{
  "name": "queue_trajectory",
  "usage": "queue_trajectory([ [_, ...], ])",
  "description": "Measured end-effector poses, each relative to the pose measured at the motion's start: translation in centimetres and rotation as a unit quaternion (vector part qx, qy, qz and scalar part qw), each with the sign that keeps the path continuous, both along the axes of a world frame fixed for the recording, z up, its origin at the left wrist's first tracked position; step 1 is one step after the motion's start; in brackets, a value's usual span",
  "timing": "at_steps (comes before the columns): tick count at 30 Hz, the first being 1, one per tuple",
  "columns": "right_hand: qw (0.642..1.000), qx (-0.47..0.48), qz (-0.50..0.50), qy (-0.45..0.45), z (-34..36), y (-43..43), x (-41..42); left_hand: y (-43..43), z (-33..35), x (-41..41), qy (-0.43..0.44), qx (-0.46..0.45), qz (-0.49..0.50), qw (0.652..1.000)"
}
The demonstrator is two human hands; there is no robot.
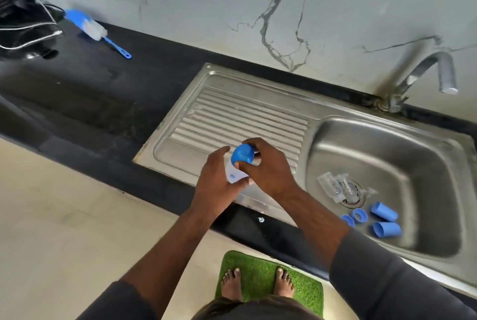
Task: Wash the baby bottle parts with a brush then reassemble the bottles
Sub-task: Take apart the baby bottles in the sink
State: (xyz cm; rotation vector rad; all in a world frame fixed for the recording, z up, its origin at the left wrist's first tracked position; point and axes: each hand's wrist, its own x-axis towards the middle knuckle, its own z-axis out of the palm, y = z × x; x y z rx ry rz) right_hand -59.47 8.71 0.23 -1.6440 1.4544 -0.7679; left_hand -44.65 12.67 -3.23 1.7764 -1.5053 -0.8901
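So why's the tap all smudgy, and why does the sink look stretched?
In the head view, the tap and brush are smeared by motion blur, probably the head turning; the wide-angle lens stretches the sink near the edge; the blue cap in the middle looks sharper; light is soft, with dull sheen on the steel.

Brush (pixel 96 30) left, caps (pixel 384 220) in sink (pixel 335 139)

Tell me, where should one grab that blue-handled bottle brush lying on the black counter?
Take the thin blue handle from above: the blue-handled bottle brush lies flat on the black counter, handle end free, soft bristles toward the black bag.
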Motion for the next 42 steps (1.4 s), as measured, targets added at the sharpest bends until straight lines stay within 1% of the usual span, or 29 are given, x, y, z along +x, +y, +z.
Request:
queue_trajectory([
  [4,0.996,0.021,-0.044,-0.074,1.2,0.7,-4.0,-2.0,1.0,-4.1,-0.028,-0.052,-0.071,0.996],
  [6,0.992,0.034,-0.076,-0.095,1.7,1.1,-6.9,-2.7,1.8,-6.6,-0.036,-0.045,-0.123,0.991],
  [7,0.992,0.038,-0.089,-0.086,2.1,1.4,-8.5,-3.0,2.0,-7.8,-0.043,-0.036,-0.151,0.987],
  [9,0.994,0.038,-0.100,-0.021,2.6,2.0,-11.6,-3.5,2.3,-10.7,-0.071,-0.043,-0.213,0.973],
  [11,0.991,0.030,-0.110,0.076,2.9,2.6,-14.3,-3.7,2.5,-14.0,-0.107,-0.074,-0.271,0.954],
  [12,0.984,0.025,-0.123,0.128,2.9,3.0,-15.5,-3.7,2.5,-15.6,-0.121,-0.087,-0.290,0.945],
  [14,0.958,0.021,-0.169,0.229,2.7,3.6,-18.0,-3.5,2.6,-18.7,-0.136,-0.100,-0.332,0.928],
  [15,0.944,0.021,-0.195,0.266,2.6,3.9,-19.4,-3.3,2.6,-20.3,-0.137,-0.097,-0.359,0.918],
  [16,0.935,0.015,-0.217,0.281,2.5,4.2,-20.8,-3.1,2.6,-21.7,-0.134,-0.089,-0.383,0.910],
  [18,0.937,-0.010,-0.245,0.251,2.1,4.8,-23.5,-2.7,2.8,-24.1,-0.123,-0.064,-0.415,0.899],
  [21,0.944,-0.038,-0.259,0.200,1.5,5.4,-26.7,-2.5,3.3,-27.0,-0.113,-0.034,-0.444,0.888],
  [24,0.954,-0.024,-0.259,0.150,0.8,5.3,-28.9,-2.9,3.4,-28.7,-0.110,-0.011,-0.461,0.880],
  [27,0.967,-0.029,-0.242,0.069,0.3,5.2,-30.9,-3.6,3.0,-30.0,-0.105,0.037,-0.473,0.874],
  [29,0.969,-0.048,-0.235,0.064,-0.3,5.2,-31.8,-4.0,2.8,-30.7,-0.089,0.069,-0.480,0.870],
  [31,0.965,-0.054,-0.249,0.060,-1.2,4.9,-32.5,-4.5,2.6,-31.5,-0.076,0.096,-0.470,0.874],
  [33,0.958,-0.046,-0.281,0.028,-2.2,4.1,-33.5,-5.3,2.2,-32.4,-0.085,0.112,-0.439,0.887],
  [35,0.947,-0.013,-0.322,-0.005,-3.1,3.4,-34.7,-6.1,1.6,-32.4,-0.103,0.118,-0.411,0.898],
  [37,0.944,0.043,-0.326,-0.040,-4.4,2.5,-36.4,-7.0,0.7,-32.1,-0.110,0.129,-0.391,0.905],
  [39,0.944,0.134,-0.291,-0.071,-6.7,1.7,-37.9,-7.8,-0.4,-31.6,-0.111,0.151,-0.371,0.910],
  [41,0.934,0.234,-0.253,-0.091,-9.4,1.3,-38.6,-8.3,-1.4,-31.3,-0.121,0.177,-0.358,0.909],
  [42,0.930,0.272,-0.232,-0.083,-10.6,1.0,-38.8,-8.5,-2.0,-31.3,-0.133,0.185,-0.358,0.906],
])
